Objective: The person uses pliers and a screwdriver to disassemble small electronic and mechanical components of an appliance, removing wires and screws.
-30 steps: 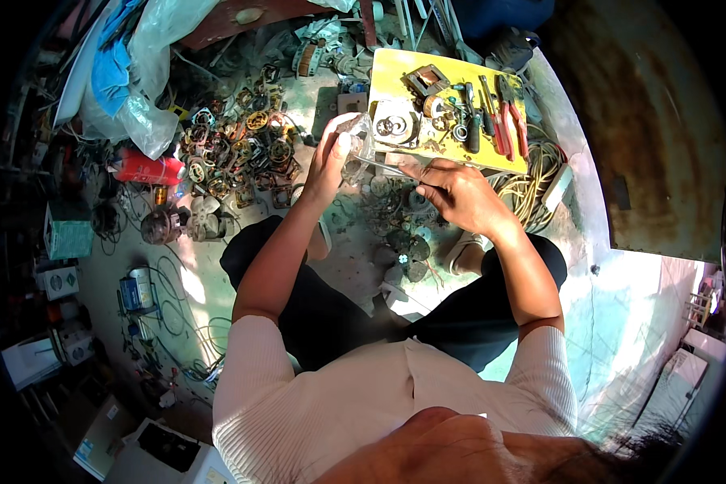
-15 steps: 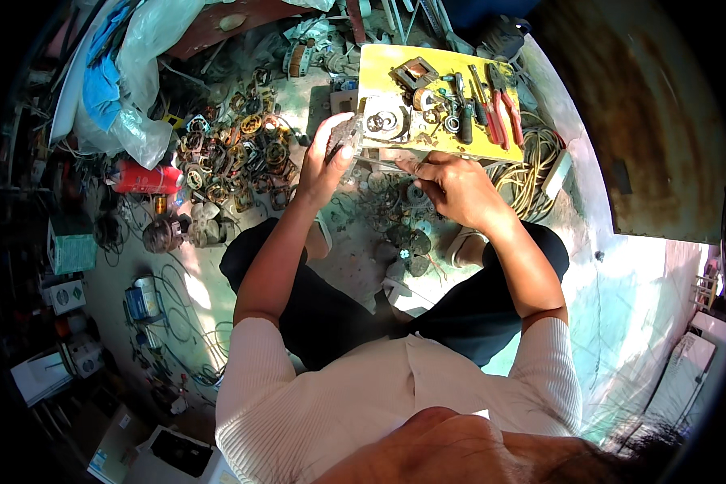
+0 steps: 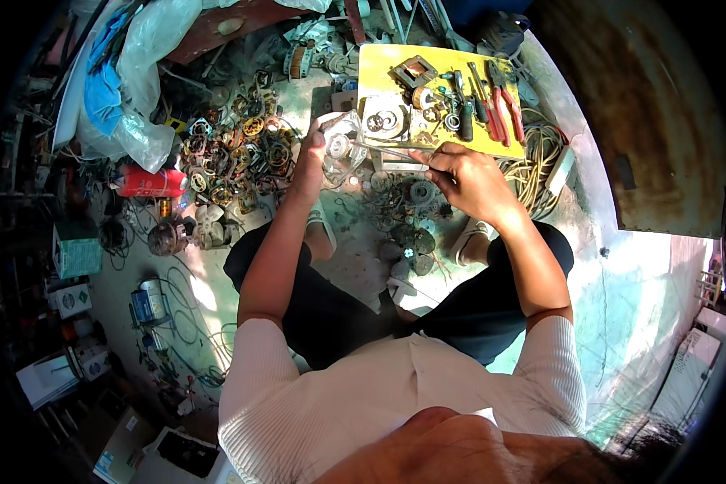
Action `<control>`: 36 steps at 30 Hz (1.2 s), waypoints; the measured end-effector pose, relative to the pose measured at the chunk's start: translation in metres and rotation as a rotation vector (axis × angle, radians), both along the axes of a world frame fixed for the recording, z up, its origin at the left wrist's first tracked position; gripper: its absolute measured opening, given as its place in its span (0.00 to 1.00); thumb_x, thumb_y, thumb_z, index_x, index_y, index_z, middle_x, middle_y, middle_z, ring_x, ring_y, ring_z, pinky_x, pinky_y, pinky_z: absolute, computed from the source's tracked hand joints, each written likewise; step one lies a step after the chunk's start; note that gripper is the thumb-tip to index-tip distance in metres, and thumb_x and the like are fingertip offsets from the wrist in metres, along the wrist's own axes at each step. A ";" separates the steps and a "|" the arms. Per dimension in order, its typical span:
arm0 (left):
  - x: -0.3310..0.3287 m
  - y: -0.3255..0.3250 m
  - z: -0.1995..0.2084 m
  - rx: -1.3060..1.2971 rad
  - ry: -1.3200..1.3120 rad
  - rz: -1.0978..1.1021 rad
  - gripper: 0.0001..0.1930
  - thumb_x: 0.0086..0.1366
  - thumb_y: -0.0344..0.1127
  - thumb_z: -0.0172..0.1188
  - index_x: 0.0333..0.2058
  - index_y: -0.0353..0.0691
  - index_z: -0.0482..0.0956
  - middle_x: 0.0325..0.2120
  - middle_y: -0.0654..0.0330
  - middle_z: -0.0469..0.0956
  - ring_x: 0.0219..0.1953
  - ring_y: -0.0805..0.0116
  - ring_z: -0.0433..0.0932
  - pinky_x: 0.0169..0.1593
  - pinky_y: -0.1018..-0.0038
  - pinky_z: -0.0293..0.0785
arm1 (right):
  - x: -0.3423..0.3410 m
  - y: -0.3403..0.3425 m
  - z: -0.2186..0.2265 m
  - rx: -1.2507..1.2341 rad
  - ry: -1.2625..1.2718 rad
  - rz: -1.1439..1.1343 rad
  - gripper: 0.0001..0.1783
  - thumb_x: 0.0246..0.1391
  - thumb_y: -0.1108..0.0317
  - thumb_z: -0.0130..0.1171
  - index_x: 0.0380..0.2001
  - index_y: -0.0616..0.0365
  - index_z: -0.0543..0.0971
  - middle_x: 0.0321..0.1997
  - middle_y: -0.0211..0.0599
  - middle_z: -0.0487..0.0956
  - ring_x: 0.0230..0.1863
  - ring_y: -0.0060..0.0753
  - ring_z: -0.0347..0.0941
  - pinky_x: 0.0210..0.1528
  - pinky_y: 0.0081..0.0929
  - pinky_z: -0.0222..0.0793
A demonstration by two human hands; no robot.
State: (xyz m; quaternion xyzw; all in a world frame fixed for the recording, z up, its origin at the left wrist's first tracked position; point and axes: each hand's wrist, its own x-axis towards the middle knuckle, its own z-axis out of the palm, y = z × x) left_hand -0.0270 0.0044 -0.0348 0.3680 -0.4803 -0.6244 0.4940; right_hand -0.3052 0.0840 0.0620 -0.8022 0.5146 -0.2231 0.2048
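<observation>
My left hand (image 3: 308,160) is closed around the edge of a grey metal motor end cover (image 3: 353,165), whose round inner hub faces up. Between the fingers of my right hand (image 3: 468,176) is a thin metal rod-like tool (image 3: 389,152); its exact kind does not show. The rod's far end reaches the cover's right side, though I cannot tell whether they touch. Just beyond both hands stands a yellow-topped work table (image 3: 379,68). On it lie red-handled pliers (image 3: 508,113), a dark-handled tool (image 3: 465,121), a square metal frame (image 3: 415,71) and small round parts (image 3: 383,121).
Several used copper coils and rings (image 3: 250,149) cover the floor at left. Dark round parts (image 3: 415,238) lie between my feet. A coiled yellow hose (image 3: 540,161) sits right of the table, and a red bundle (image 3: 149,181) and loose cables (image 3: 189,310) are at far left.
My left hand has turned the end cover so its round inside shows. The rod in my right hand still points toward it, and the right hand has shifted slightly.
</observation>
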 end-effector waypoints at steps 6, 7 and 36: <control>-0.011 0.010 0.056 -0.974 -1.125 0.274 0.42 0.41 0.53 0.77 0.53 0.39 0.72 0.49 0.51 0.76 0.52 0.56 0.74 0.56 0.61 0.68 | -0.008 0.003 -0.005 0.168 0.130 0.059 0.20 0.52 0.71 0.63 0.51 0.48 0.81 0.44 0.42 0.81 0.44 0.50 0.77 0.48 0.38 0.71; -0.011 0.009 0.054 -0.997 -1.138 0.316 0.43 0.41 0.54 0.77 0.54 0.39 0.72 0.49 0.52 0.76 0.52 0.57 0.74 0.55 0.60 0.69 | -0.010 0.002 -0.006 0.199 0.163 0.049 0.21 0.52 0.71 0.63 0.51 0.48 0.81 0.45 0.42 0.81 0.45 0.50 0.77 0.49 0.38 0.71; 0.013 -0.031 0.018 0.691 0.440 0.102 0.32 0.62 0.70 0.48 0.49 0.48 0.74 0.46 0.60 0.76 0.46 0.59 0.71 0.46 0.65 0.67 | -0.113 -0.084 -0.085 -0.247 0.140 -0.648 0.22 0.50 0.71 0.58 0.51 0.55 0.79 0.46 0.51 0.78 0.48 0.55 0.76 0.51 0.43 0.72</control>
